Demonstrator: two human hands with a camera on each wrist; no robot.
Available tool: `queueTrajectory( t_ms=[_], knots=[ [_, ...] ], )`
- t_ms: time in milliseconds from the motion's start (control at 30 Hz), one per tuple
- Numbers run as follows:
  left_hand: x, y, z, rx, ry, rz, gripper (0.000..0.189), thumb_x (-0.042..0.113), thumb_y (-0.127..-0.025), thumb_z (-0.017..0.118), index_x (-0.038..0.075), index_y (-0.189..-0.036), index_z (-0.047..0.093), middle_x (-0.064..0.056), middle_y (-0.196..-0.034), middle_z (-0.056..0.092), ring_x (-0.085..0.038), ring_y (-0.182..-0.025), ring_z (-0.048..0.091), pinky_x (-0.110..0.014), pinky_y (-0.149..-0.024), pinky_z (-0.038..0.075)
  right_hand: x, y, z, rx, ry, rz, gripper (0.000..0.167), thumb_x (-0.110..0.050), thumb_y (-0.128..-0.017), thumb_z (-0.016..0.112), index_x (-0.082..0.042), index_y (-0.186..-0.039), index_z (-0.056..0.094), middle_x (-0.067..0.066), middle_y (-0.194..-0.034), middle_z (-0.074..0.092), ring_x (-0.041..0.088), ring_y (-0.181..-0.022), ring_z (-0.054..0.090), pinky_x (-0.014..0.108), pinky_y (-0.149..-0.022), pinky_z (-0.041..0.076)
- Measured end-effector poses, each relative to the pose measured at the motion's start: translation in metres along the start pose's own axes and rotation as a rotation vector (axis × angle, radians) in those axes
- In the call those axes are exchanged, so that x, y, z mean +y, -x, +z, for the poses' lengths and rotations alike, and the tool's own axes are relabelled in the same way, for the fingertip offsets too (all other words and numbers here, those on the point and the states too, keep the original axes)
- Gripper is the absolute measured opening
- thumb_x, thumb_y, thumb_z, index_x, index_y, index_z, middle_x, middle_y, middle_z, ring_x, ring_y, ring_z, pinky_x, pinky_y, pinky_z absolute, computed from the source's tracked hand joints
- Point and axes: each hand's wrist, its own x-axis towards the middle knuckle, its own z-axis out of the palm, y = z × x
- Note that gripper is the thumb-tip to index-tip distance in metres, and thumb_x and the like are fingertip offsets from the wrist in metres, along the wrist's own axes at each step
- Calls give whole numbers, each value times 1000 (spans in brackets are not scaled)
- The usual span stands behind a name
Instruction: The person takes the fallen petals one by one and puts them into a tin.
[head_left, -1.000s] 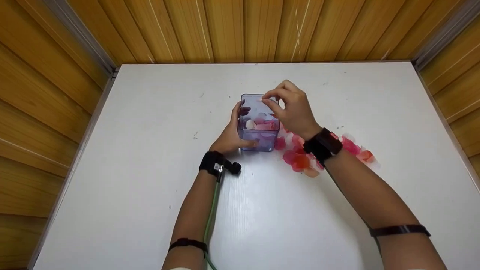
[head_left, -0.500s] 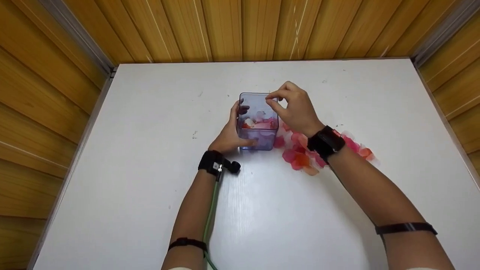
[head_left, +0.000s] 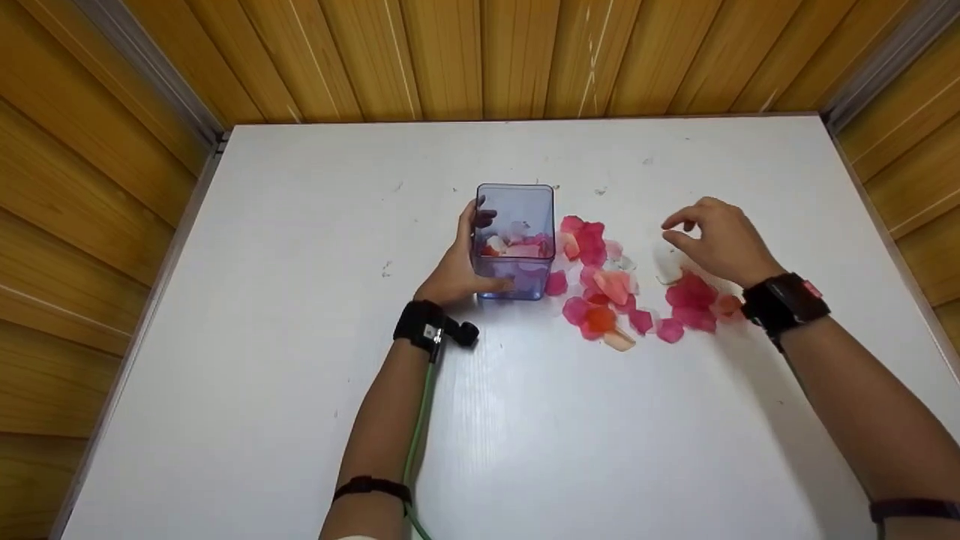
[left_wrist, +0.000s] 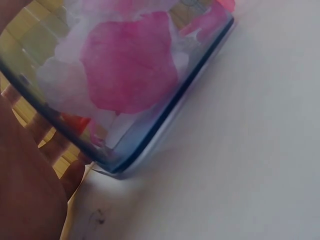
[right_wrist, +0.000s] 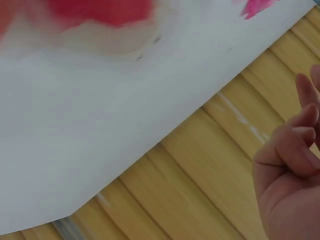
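Observation:
A see-through bluish plastic box stands upright on the white table, with pink, white and orange fake flower petals lying inside. My left hand grips it from the left, thumb across the front wall and fingers round the far side. Off to the right, my right hand hovers above the table near a cluster of red-pink petals. Its thumb and index finger are bent and apart, and nothing shows between them. In the right wrist view the fingers look loosely curled.
Loose pink, orange and white petals are spread on the table between the box and my right hand. Wood-patterned panels border the table at the back and both sides. A green cable runs along my left forearm.
My right hand has moved from over the box's opening to the right, above the petals. An orange-red petal now shows in the box. My left hand keeps its hold.

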Motion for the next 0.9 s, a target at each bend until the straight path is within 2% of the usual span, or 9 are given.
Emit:
queueTrajectory(
  t_ms=[133, 267, 400, 533, 600, 667, 833, 900],
  knots=[
    [1, 1, -1, 12, 8, -11, 142, 34, -64, 99, 30, -164, -1, -6, -158, 34, -22, -142, 40, -47, -120, 30, 30, 12, -6, -120, 42, 68, 25, -15, -98, 70, -1, -117, 75, 20, -102, 61, 34, -91, 51, 44, -71, 45],
    [1, 0, -1, 13, 12, -14, 142, 34, -64, 99, 32, -164, -1, -6, -158, 34, -22, -142, 41, -48, -120, 29, 51, 20, -3, -213, 28, 132, 30, -23, -100, 68, 1, -116, 74, 19, -99, 60, 32, -87, 54, 39, -65, 48],
    [0, 0, 1, 4, 3, -19, 141, 36, -65, 98, 33, -164, -1, -6, -159, 32, -22, -143, 39, -50, -121, 29, 59, 23, 2, -287, -36, 211, 36, -30, -101, 67, 4, -114, 70, 16, -93, 63, 27, -72, 59, 34, -56, 52],
    [-1, 0, 1, 0, 1, -10, 139, 35, -66, 98, 33, -164, -1, -6, -159, 32, -21, -144, 37, -50, -121, 28, 61, 22, 6, -323, -93, 246, 34, -28, -102, 66, 4, -113, 67, 14, -88, 63, 24, -61, 60, 33, -52, 54],
    [-1, 0, 1, 2, -2, -7, 139, 36, -66, 98, 33, -164, -1, -6, -158, 32, -20, -143, 37, -49, -121, 27, 60, 22, 5, -313, -114, 253, 32, -26, -102, 65, 4, -113, 67, 14, -87, 62, 25, -61, 60, 34, -53, 55],
    [0, 0, 1, 3, -3, -2, 139, 36, -66, 98, 33, -164, 0, -6, -157, 33, -19, -144, 37, -49, -121, 27, 60, 22, 3, -269, -110, 233, 31, -26, -102, 66, 3, -112, 68, 13, -87, 61, 26, -66, 58, 35, -56, 53],
    [-1, -1, 2, -4, 10, -3, 140, 35, -65, 98, 33, -164, -1, -7, -158, 32, -20, -143, 38, -48, -121, 29, 53, 21, -4, -92, -110, 164, 29, -26, -99, 71, 1, -110, 72, 12, -86, 58, 27, -81, 48, 32, -63, 41],
    [-2, -1, 2, -6, 21, -3, 141, 34, -65, 98, 31, -164, -2, -8, -159, 31, -22, -142, 38, -48, -120, 30, 46, 19, -6, -36, -140, 160, 30, -26, -99, 72, 1, -110, 73, 12, -86, 57, 27, -83, 47, 29, -63, 40]
  ],
)
